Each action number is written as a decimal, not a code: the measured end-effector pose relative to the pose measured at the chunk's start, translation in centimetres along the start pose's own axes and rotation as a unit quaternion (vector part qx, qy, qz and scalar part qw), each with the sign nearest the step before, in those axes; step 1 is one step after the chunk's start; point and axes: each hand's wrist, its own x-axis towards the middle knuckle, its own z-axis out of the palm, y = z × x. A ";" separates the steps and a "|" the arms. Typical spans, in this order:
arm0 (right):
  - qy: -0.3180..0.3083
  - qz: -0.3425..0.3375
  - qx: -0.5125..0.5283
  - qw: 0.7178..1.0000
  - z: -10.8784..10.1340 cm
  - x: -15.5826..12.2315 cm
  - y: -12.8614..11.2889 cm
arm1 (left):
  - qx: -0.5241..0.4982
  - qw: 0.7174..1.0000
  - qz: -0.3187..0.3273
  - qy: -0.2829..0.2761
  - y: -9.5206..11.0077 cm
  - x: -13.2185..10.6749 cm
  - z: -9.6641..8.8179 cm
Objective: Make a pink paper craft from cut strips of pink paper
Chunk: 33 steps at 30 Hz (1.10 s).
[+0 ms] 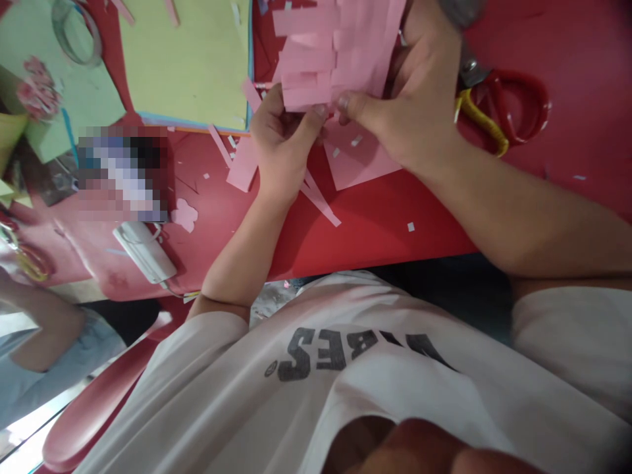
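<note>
Both of my hands grip a sheet of woven pink paper strips near the top of the view. My left hand pinches its lower left edge between thumb and bent fingers. My right hand has its thumb on the lower edge, while its other fingers wrap round the right side and are partly hidden. Loose strip ends stick out at the sheet's left side. Beneath it a flat pink paper piece lies on the red table, with a thin pink strip beside it.
Scissors with red and yellow handles lie at the right. A yellow paper stack, a tape roll and a white glue gun-like device are at the left. Another person's arm rests at the far left, near more scissors.
</note>
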 end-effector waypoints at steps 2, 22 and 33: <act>0.011 -0.064 0.001 0.998 0.1 0.0 -0.2 | 0.001 1.000 0.012 0.000 0.1 -0.1 0.1; -0.004 -0.071 0.112 0.991 1.0 -0.4 0.9 | 0.001 0.999 0.026 0.030 0.6 -0.3 0.3; -0.007 -0.080 0.015 0.997 1.1 -0.7 0.8 | 0.052 0.995 0.054 0.063 1.7 -0.7 0.5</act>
